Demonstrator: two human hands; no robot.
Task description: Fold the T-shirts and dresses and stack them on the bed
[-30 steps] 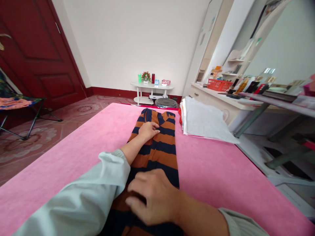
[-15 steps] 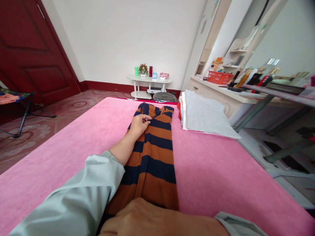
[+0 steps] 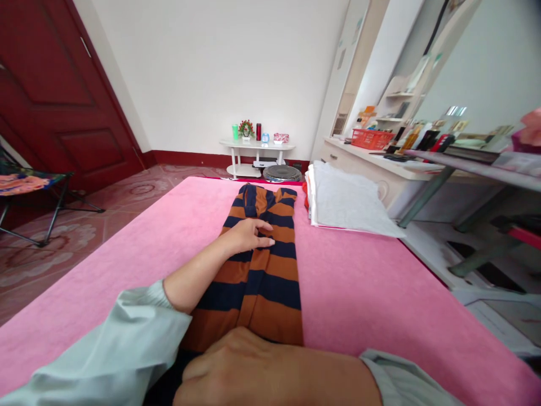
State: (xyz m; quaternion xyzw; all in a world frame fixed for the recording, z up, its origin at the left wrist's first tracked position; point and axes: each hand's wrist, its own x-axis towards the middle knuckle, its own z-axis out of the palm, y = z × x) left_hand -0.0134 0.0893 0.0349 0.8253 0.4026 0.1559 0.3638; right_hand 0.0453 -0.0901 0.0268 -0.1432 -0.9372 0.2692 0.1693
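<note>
A shirt (image 3: 276,268) with navy and orange-brown stripes lies lengthwise, folded narrow, its collar end away from me. My left hand (image 3: 249,234) rests on its upper middle, with thumb and fingers apart. Close to me at the bottom edge, my right hand (image 3: 232,366) lies across the near part of the shirt. Its fingers are curled into the cloth; their tips are hidden. Under the shirt is a pink bedspread (image 3: 359,299).
Folded clothes (image 3: 346,194), light grey on top, are stacked at the bed's far right. A dressing table (image 3: 338,152) with a red basket (image 3: 372,138) and bottles stands right. A white side table (image 3: 236,144) is beyond the bed, a folding chair (image 3: 54,194) on the left.
My left hand has slid from near the collar toward me and rightward, and its fingers have spread. My right hand stays at the near part of the shirt. The view has shifted slightly.
</note>
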